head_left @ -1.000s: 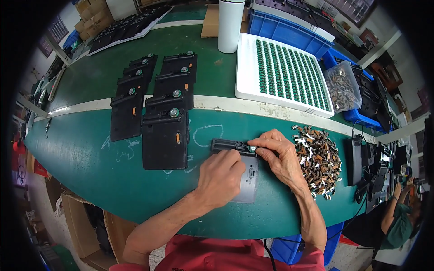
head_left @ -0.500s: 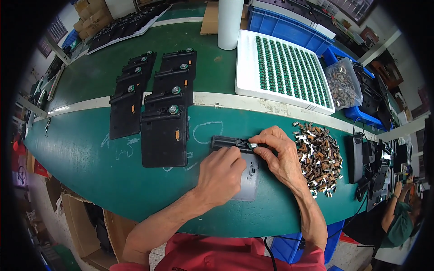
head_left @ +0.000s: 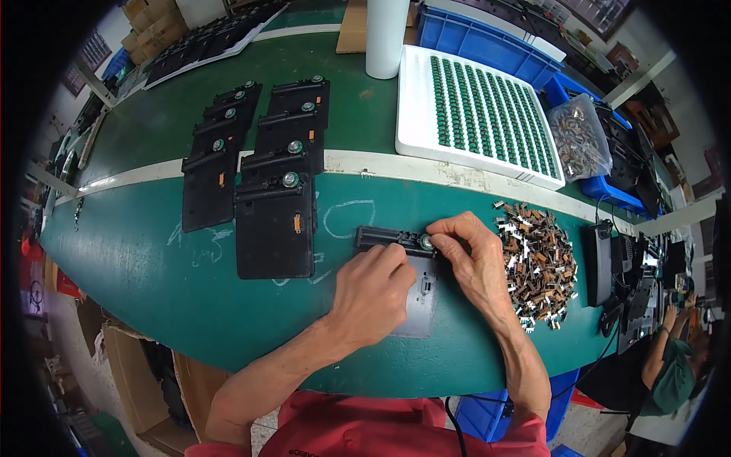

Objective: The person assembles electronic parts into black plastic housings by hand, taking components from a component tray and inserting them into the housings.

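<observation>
A black plastic panel (head_left: 413, 324) lies flat before me, with a ridged bar across its far edge and a small slotted opening in its face. Curled into a loose fist, my left hand (head_left: 375, 293) presses on the panel's left part; what its fingertips grip is hidden. At the bar's right end sits a round silver part with a green rim (head_left: 426, 242). The thumb and forefinger of my right hand (head_left: 478, 263) are closed at that part's right edge. Just right of this hand is a heap of small brown-and-silver slide switches (head_left: 539, 266).
Several similar black panels (head_left: 274, 236) overlap in two rows at the left. Beyond the pale strip stand a white foam tray (head_left: 415, 114) of small green boards, a white post (head_left: 384, 38) and a clear bag of parts (head_left: 579, 137). A co-worker's arm (head_left: 659, 354) shows far right.
My right thumb and forefinger have shifted slightly off the round part toward its right edge, so more of it shows. My left hand stays nearly in place on the panel.
</observation>
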`<act>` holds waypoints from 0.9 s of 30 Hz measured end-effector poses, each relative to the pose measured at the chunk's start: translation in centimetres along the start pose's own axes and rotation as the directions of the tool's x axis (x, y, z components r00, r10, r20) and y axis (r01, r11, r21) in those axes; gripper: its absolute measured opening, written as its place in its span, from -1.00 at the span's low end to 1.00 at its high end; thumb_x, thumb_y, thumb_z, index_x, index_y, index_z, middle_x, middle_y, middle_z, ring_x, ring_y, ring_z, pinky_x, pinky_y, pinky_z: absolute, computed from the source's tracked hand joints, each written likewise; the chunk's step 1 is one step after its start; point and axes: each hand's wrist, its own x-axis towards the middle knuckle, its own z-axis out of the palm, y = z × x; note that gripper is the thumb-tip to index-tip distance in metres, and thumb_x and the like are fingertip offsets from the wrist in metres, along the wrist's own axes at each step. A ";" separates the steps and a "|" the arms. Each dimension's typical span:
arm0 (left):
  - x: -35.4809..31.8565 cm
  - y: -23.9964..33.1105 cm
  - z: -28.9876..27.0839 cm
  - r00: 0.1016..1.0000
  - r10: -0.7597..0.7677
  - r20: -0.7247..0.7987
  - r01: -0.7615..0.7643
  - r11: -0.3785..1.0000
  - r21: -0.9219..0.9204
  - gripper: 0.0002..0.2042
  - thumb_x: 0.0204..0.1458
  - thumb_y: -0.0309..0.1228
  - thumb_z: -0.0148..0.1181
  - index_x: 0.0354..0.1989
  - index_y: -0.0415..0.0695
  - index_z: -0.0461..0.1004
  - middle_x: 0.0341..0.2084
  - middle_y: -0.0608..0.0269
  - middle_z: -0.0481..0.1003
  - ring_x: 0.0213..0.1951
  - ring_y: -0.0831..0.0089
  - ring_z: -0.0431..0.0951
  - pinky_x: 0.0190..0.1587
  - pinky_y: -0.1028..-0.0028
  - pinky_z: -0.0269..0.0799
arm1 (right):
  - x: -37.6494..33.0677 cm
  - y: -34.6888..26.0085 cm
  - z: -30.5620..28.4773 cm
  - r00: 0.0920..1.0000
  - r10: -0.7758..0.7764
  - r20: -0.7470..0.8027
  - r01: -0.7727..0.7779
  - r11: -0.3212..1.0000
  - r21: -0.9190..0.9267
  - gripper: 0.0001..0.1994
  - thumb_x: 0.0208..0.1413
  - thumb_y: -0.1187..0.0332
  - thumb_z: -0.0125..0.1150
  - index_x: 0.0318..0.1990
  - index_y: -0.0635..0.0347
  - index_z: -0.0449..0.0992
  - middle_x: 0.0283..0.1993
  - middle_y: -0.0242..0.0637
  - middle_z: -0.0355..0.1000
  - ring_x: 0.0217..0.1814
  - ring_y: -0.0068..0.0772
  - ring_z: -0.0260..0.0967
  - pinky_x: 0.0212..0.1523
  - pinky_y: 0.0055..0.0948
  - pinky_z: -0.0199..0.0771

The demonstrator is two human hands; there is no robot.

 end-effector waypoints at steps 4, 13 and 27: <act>-0.1 -0.1 0.1 1.000 0.002 -0.008 -0.002 1.000 -0.004 -0.88 -0.26 -0.67 0.28 -0.52 -0.24 0.48 -0.48 0.20 0.37 -0.45 0.26 0.46 -0.43 0.33 0.44 | 0.4 0.0 -0.9 0.989 -0.078 0.123 0.084 0.995 -0.047 -0.77 -0.02 0.64 0.24 -0.17 0.24 0.62 -0.34 -0.21 0.44 -0.21 -0.20 0.39 -0.18 -0.32 0.41; -0.1 0.0 0.0 1.000 -0.009 0.017 0.009 1.000 0.015 -0.88 -0.26 -0.66 0.29 -0.51 -0.24 0.49 -0.47 0.20 0.36 -0.44 0.25 0.46 -0.42 0.33 0.45 | 0.2 -0.3 -0.8 0.989 -0.078 0.123 0.090 0.991 -0.097 -0.85 -0.04 0.58 0.29 -0.26 0.26 0.59 -0.35 -0.19 0.44 -0.22 -0.15 0.40 -0.19 -0.24 0.42; 0.0 0.0 0.1 1.000 -0.007 -0.006 0.007 1.000 0.013 -0.87 -0.27 -0.66 0.28 -0.53 -0.23 0.47 -0.48 0.22 0.36 -0.45 0.26 0.46 -0.43 0.33 0.44 | 0.0 0.0 -0.8 0.995 -0.055 0.078 0.059 0.997 -0.044 -0.83 -0.02 0.60 0.26 -0.22 0.27 0.60 -0.34 -0.16 0.47 -0.25 -0.15 0.44 -0.21 -0.29 0.44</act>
